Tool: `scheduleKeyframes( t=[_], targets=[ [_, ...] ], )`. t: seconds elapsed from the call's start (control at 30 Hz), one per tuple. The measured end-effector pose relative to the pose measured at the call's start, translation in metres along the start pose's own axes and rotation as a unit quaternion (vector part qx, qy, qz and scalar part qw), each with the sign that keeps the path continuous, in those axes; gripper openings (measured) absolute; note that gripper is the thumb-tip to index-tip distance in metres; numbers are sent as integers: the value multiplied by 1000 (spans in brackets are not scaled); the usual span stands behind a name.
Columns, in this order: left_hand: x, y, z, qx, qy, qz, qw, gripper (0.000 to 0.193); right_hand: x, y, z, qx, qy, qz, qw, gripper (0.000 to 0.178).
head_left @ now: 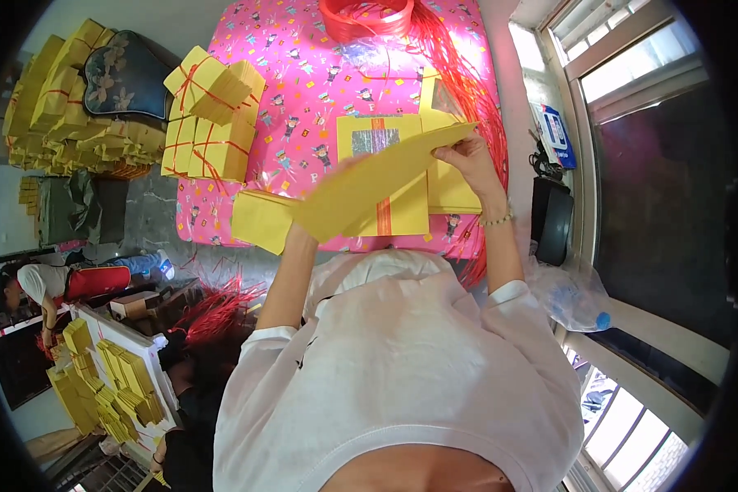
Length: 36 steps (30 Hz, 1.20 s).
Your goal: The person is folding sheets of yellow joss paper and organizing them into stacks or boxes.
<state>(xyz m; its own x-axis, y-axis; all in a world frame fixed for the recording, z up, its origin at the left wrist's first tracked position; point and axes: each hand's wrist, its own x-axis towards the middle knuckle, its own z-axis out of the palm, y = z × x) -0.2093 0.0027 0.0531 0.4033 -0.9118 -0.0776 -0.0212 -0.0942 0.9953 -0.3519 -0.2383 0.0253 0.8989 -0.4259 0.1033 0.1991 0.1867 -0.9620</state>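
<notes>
Daylight from right-hand window (644, 74); glare at far right corner of pink table (299, 45). Yellow sheet (369, 187) motion-blurred. Rim black, straight edges bowed.

A: What colour is the held sheet (377, 187) showing?
B: Plain yellow. The pile (410, 217) beneath is showing yellow too, with orange-red stripes (384, 216) and a silvery patch (375, 141).
A: And the table cover (303, 90)?
B: Showing bright pink, repeating small multicoloured cartoon figures.
A: Strands (439, 29) and coil (369, 31)?
B: Both are showing red.
A: Left-side bundles (231, 138)?
B: Yellow; red ties (190, 80) are crossing them.
A: Dark panel (127, 74) beside those?
B: It's showing navy blue, carrying a pale floral pattern.
A: Wearer's shirt (410, 353)?
B: Showing white. The bottle cap (603, 321) is showing blue.
</notes>
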Motion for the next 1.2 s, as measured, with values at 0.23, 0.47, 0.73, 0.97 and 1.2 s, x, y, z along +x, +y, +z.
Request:
scheduleKeyframes(
  t=[0.23,0.47,0.73,0.97,1.2],
  targets=[
    [-9,-32,-25,-404,199,51,891,55,-17,18,7,-46,124,-4,991,23],
    [-9,-56,-5,59,337,134,930,33,-36,26,25,-17,144,9,989,30],
    [-14,-67,-6,-91,246,149,953,33,-43,15,42,-129,116,-93,980,36],
    [-12,-64,0,-57,284,179,940,50,-46,18,45,-181,110,-108,971,50],
    [-12,-66,-3,-37,268,170,948,40,-49,17,50,-192,116,-97,970,50]
  ],
)
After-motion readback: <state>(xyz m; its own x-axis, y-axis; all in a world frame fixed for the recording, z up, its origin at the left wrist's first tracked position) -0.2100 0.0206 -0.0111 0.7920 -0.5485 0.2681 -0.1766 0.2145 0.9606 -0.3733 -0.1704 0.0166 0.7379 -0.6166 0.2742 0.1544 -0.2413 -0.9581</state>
